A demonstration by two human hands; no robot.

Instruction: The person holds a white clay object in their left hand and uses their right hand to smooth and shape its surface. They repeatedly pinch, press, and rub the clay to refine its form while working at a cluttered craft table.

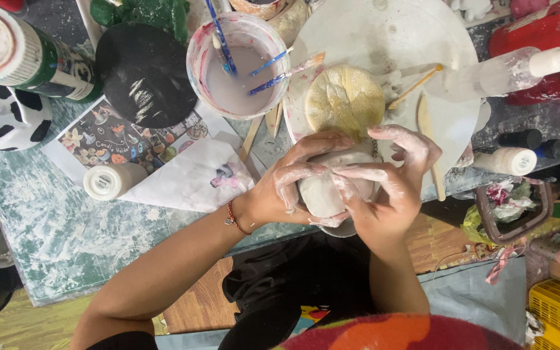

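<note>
- From my head camera, looking down: I hold a round white clay lump with both hands, right at the near edge of the desk, close to my body so I can see it well.
- My left hand is wrapped round the left side of the lump, fingers curled tight on it. It keeps the lump from rolling.
- My right hand is closed over the right side and top, fingers pressed on the clay. Both hands are smeared white, because the clay is wet and sticky.
- Just past my fingers sits a yellow round piece on a big white plate. The plate keeps the mess off the desk.
- Thin wooden sticks lie on the plate, near my right hand, easy to grab.
- A cup of cloudy water stands just left of the plate with brushes leaning in it, so the bristles stay wet.
- A small white bottle lies on its side on a paper, left of my left hand.
- A black round disc and a green-and-white jar sit farther back on the left, out of my way.
- Red paint bottles stand at the far right.
</note>
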